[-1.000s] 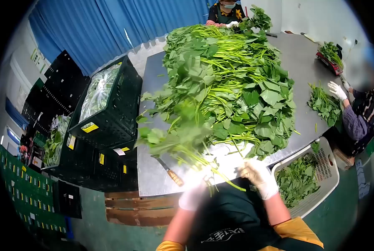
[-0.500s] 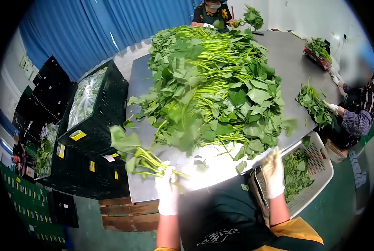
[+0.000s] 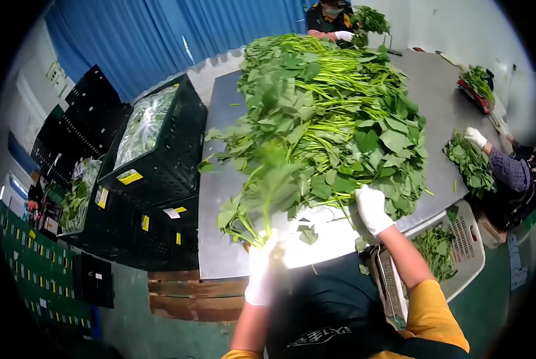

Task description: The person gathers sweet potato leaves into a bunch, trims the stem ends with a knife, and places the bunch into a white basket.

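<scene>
My left hand (image 3: 262, 269), in a white glove, is closed around the stems of a small bunch of leafy greens (image 3: 268, 197), held upright over the table's front edge. The bunch's leaves are blurred by motion. At the front right of a large pile of leafy greens (image 3: 340, 119), my white-gloved right hand (image 3: 373, 209) has its fingers curled in at the stems and leaves. Its fingertips are partly hidden there. A loose leaf (image 3: 308, 234) lies on the bright front part of the metal table (image 3: 220, 221).
A pale plastic basket (image 3: 468, 263) with greens stands right of me. Dark crates (image 3: 184, 143) are stacked at left, the top one holding bagged greens. One co-worker (image 3: 331, 21) is at the far end. Another co-worker's gloved hand (image 3: 475, 137) touches greens near a red scale (image 3: 476, 99).
My right hand has moved from above the basket to the front of the pile. My left hand has turned its bunch more upright, and the camera view has shifted left.
</scene>
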`<state>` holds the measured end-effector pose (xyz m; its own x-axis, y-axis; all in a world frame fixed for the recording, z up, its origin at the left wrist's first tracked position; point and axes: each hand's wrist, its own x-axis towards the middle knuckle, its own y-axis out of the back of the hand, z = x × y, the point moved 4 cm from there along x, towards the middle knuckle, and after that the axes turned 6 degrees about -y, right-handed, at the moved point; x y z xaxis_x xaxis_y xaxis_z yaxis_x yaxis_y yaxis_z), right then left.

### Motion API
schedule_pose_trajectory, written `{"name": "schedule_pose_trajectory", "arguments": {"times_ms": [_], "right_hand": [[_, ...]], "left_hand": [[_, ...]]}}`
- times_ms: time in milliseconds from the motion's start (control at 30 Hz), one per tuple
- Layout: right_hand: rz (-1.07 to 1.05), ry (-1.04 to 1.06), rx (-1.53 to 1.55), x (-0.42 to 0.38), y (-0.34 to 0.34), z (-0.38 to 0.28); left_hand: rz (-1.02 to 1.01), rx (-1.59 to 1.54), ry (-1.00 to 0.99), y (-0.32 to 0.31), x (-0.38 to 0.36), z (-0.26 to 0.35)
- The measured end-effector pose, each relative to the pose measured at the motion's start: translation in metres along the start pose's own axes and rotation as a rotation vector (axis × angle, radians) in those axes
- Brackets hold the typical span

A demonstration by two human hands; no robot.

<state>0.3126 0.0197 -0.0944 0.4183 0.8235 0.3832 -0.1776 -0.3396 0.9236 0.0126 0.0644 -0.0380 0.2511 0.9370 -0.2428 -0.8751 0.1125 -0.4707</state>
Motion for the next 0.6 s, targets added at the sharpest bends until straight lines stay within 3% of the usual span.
{"name": "schedule_pose_trajectory", "arguments": {"times_ms": [167,233,300,367,433,533,600], "right_hand": [[0.428,0.126,0.276,0.003,0.113,-0.017],[0.571,0.241,0.333,0.001,0.151,-0.031],[0.402,0.337,0.519,0.000,0.156,-0.041],[0.287,0.485,0.467,0.007,0.135,-0.052],[0.137,0.490,0.543,0.015,0.101,-0.053],[0.119,0.409,0.493,0.003,0.090,-0.048],[0.041,0.007,0.543,-0.012,0.058,-0.031]], "left_hand": [[0.072,0.009,-0.157,0.006,0.003,0.006],[0.070,0.048,-0.118,0.004,0.001,0.008],[-0.128,-0.112,-0.006,0.003,0.007,-0.004],[-0.121,-0.101,0.046,-0.001,0.007,-0.010],[-0.135,-0.079,0.032,0.002,0.008,-0.014],[-0.031,-0.019,-0.019,0.007,0.008,-0.007],[-0.017,-0.112,-0.054,0.027,0.012,-0.014]]}}
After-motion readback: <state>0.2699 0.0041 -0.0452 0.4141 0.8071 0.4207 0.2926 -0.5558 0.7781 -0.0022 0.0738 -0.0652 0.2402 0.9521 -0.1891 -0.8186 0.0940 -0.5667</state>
